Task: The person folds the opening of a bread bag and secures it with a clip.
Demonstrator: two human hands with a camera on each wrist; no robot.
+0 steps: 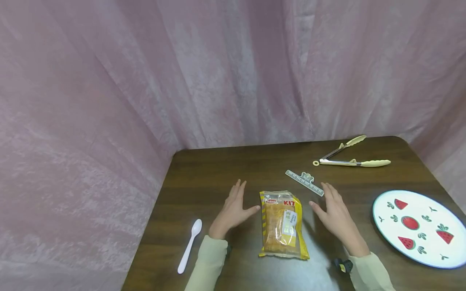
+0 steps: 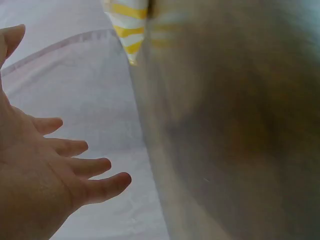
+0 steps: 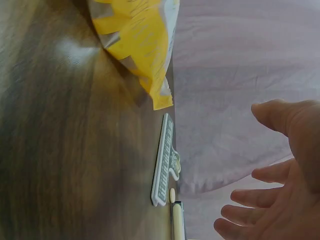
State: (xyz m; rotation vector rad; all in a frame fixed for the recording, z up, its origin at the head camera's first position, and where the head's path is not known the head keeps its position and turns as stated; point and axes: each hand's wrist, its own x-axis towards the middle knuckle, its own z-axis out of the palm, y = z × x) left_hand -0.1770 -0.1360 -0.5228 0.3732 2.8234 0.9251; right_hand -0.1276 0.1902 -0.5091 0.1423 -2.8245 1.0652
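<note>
Left hand point(image 1: 232, 212) and right hand point(image 1: 335, 216), empty, fingers extended, flank a bread packet point(image 1: 276, 230), its small print unreadable; a plate point(image 1: 433, 254) is cut off at right.

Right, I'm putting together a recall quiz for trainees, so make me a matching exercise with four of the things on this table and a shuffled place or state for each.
1. white plastic spoon
2. yellow and clear plastic food packet
3. silver and pale-yellow tongs
4. blue-rimmed white plate

A. spread in a V
B. rightmost in the head view
C. leftmost in the head view
D. between left hand and right hand

Pairs: 1-C, 2-D, 3-A, 4-B
</note>
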